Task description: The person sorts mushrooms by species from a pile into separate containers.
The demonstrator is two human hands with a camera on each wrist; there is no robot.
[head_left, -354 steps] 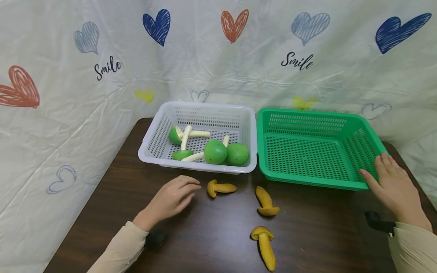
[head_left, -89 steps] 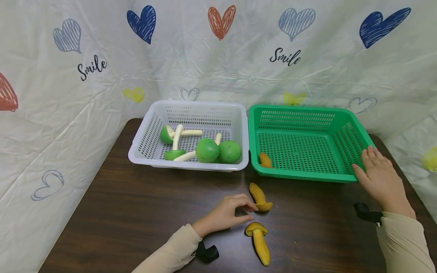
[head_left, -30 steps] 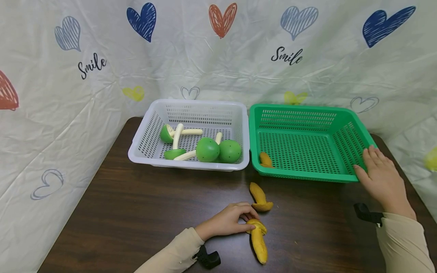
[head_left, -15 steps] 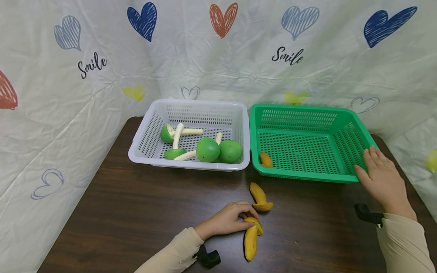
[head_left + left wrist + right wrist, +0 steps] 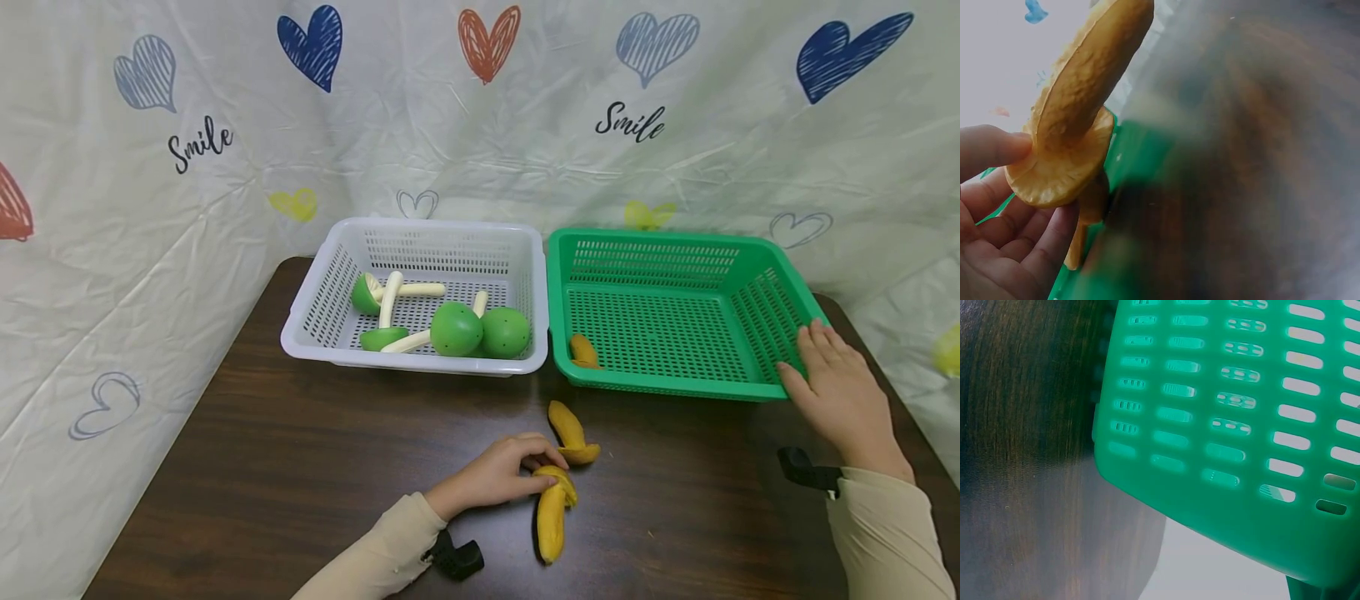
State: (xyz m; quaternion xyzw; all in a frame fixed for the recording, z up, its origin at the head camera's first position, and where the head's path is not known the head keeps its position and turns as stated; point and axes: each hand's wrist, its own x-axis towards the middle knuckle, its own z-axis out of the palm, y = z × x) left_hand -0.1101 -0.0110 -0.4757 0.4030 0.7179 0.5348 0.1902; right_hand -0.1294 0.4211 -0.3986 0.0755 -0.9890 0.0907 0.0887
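My left hand (image 5: 498, 475) pinches a yellow mushroom (image 5: 551, 525) by its cap, the stem pointing toward me. In the left wrist view the thumb lies on one side of the cap and fingers on the other, with the mushroom's stem (image 5: 1085, 75) rising above. Just beyond the fingertips, a second yellow mushroom (image 5: 567, 429) lies on the table. Another orange-yellow one (image 5: 582, 350) sits in the near left corner of the green basket (image 5: 675, 388), partly hidden by its wall. My right hand (image 5: 843, 400) rests, fingers extended, on that basket's right rim; the right wrist view shows only the basket's side (image 5: 1210, 506).
A white basket (image 5: 420, 360) holding several green-capped mushrooms with pale stems (image 5: 456, 329) stands against the green basket's left side. Both are at the back of the dark wooden table (image 5: 300, 467), before a white cloth with printed hearts (image 5: 495, 150).
One yellow mushroom has gone from the table into the green basket. My left hand has moved right and taken hold of the nearest mushroom, whose stem swung left. My right hand stays at the rim.
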